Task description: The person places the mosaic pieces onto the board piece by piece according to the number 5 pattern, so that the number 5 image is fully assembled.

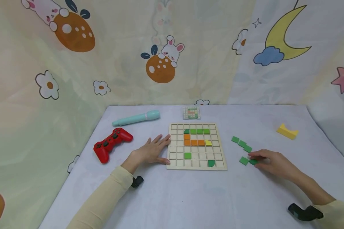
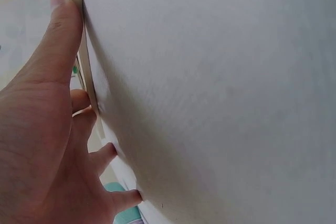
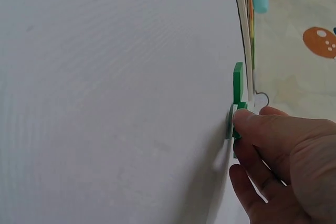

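A pale square grid board [image 1: 202,148] lies mid-table, bearing orange, yellow and green tiles. My left hand [image 1: 149,153] rests at its left side with fingers spread; in the left wrist view the thumb [image 2: 63,35] touches the board's edge. To the right of the board, my right hand [image 1: 275,163] pinches a dark green tile [image 1: 253,162] with a rounded side, low over the cloth. The thumb partly covers that tile in the right wrist view. Right beside it lies a square green tile [image 1: 244,161]. Several more green tiles [image 1: 242,143] lie in a slanting row just beyond.
A small patterned card [image 1: 191,113] lies behind the board. On the left are a red game controller [image 1: 112,143] and a teal pen-shaped stick [image 1: 137,118]. A yellow block with a curved notch [image 1: 287,132] stands at the far right. White cloth [image 1: 195,197] covers the table.
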Available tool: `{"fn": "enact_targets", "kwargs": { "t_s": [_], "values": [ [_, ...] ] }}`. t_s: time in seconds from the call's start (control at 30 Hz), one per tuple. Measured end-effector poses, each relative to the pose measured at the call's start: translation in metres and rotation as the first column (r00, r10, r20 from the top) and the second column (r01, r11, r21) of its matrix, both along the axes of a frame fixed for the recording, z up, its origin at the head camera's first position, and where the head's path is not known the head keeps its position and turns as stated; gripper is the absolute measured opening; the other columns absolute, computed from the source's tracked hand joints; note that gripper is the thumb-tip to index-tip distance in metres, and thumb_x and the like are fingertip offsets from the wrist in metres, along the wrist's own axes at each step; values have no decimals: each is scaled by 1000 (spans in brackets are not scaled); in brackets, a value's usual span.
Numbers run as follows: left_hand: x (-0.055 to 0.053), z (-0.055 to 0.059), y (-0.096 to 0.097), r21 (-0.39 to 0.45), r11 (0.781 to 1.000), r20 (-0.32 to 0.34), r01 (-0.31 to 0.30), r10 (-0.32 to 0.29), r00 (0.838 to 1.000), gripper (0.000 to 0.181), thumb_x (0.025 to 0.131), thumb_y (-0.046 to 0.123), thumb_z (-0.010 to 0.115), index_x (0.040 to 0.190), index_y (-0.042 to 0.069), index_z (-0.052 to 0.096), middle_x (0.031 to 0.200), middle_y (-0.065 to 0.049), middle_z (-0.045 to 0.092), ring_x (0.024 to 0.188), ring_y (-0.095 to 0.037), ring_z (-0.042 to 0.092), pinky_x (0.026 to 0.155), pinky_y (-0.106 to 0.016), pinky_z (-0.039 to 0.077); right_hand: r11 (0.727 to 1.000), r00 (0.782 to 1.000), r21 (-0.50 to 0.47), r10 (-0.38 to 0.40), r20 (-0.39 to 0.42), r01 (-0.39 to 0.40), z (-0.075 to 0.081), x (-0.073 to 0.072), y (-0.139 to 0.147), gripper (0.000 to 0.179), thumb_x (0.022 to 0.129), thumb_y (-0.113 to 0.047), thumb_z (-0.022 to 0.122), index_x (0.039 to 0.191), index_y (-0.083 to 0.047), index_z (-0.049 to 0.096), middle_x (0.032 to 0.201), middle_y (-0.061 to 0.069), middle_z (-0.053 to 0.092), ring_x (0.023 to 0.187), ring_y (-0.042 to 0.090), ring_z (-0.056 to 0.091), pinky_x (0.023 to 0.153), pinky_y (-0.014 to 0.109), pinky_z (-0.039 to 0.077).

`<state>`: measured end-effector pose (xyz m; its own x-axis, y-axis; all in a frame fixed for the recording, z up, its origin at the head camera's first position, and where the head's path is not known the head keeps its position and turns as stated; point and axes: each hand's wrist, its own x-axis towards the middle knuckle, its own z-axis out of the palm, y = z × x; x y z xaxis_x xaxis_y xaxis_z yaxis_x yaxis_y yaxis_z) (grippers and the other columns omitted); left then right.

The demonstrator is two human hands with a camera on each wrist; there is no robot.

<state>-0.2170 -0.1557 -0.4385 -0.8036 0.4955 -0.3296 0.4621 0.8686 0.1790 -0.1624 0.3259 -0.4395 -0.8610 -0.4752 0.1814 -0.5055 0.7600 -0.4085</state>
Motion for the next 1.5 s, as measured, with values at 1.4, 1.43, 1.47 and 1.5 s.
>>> {"fn": "enact_targets", "kwargs": {
  "t_s": [1.4, 1.43, 1.47, 1.5],
  "values": [
    [1, 1, 2, 9, 1000, 2, -15, 15, 1000, 101, 80, 68, 61, 157, 24, 13, 165, 7, 0, 152, -29, 1, 117, -63, 13, 999, 994, -47, 7, 109, -1, 4, 2, -233, 35, 77, -6, 78, 111, -10, 72, 93, -4, 70, 78, 8, 52, 74, 25, 50],
    [1, 1, 2, 6, 1000, 1, -16, 16, 1000, 102, 80, 69, 61, 157, 24, 13, 165, 7, 0, 152, -28, 1, 117, -63, 13, 999, 995, -45, 0, 103, 5, 4, 2, -234, 35, 77, -7, 79, 111, -10, 72, 92, -5, 70, 77, 8, 51, 73, 24, 50],
    [1, 1, 2, 5, 1000, 0, -16, 16, 1000, 102, 80, 69, 61, 157, 24, 13, 165, 7, 0, 152, -29, 2, 117, -63, 13, 999, 995, -46, -5, 99, 10, 3, 3, -235, 35, 77, -7, 79, 111, -10, 72, 92, -5, 69, 77, 8, 50, 73, 24, 50],
    [1, 1, 2, 5, 1000, -1, -16, 16, 1000, 102, 79, 69, 61, 157, 24, 13, 165, 7, 0, 152, -28, 2, 117, -63, 13, 999, 995, -47, -11, 96, 15, 3, 3, -236, 35, 77, -7, 80, 111, -10, 72, 91, -5, 69, 76, 8, 50, 72, 24, 50]
  ]
}}
